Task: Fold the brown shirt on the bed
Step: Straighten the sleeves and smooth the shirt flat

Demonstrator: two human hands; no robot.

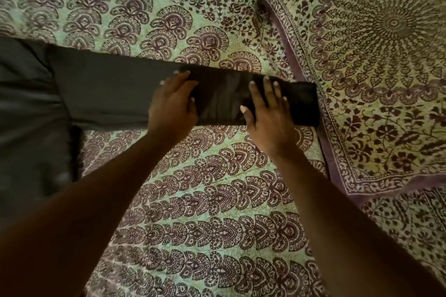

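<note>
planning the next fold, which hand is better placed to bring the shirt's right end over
Probably the right hand: it lies flat on the shirt nearest the free right end. The left hand rests at the strip's middle and could pin it.

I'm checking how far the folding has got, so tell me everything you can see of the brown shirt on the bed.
The dark brown shirt of smooth, slightly shiny fabric lies flat on the green and purple patterned bedspread as a long narrow strip running left to right. Its right end looks darker and thicker, with a squared edge near a second patterned cloth. Its left end meets a wider dark grey cloth; where one ends is unclear. The left hand and right hand rest on it, fingers spread, pressing it flat.
</note>
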